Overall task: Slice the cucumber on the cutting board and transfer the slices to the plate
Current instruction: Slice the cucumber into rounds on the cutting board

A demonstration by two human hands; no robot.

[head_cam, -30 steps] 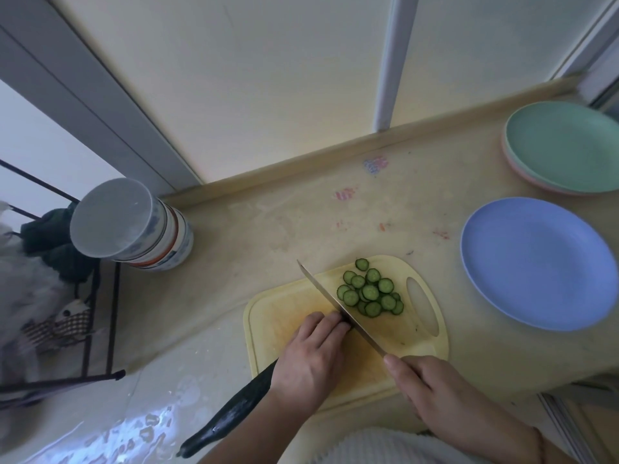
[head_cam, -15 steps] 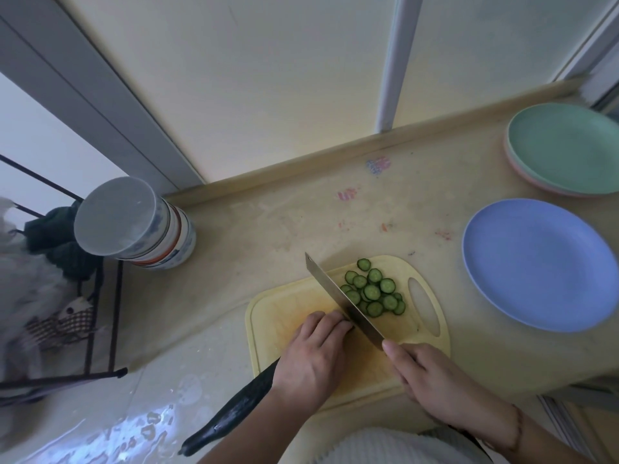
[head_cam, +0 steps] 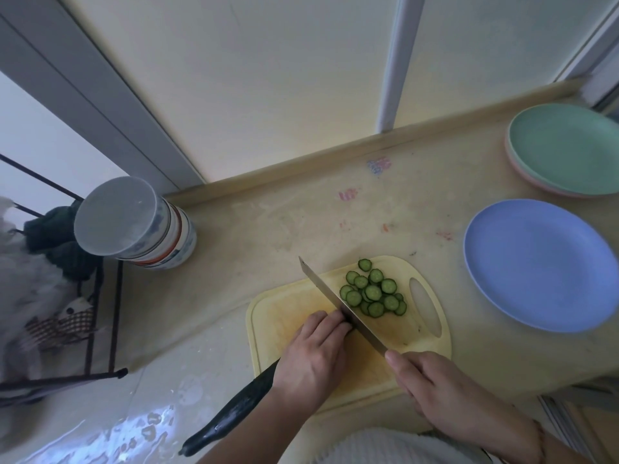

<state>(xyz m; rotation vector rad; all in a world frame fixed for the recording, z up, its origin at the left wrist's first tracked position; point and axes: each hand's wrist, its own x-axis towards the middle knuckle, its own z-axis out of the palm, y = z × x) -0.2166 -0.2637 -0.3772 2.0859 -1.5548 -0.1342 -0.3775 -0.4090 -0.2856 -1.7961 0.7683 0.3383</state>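
counter: beige worktop, cutting board sits near its front edge, plenty of bare surface behind the board up to the back ledge
blue plate: right of the board, nothing on it, not touching the board
green plate: behind the blue one, stacked on a pinkish plate, nothing on it either
cutting board: pale yellow, handle slot on the right end
cucumber: dark and long, runs diagonally, cut end on the board, stem end hanging off the board's front-left corner
knife: blade crosses the board, tip pointing back-left, edge at the cucumber's cut end
left hand: curled over the cucumber, pinning it to the board
right hand: wrapped round the knife handle at the board's front-right
slices: little pile on the board just right of the blade, beside the slot
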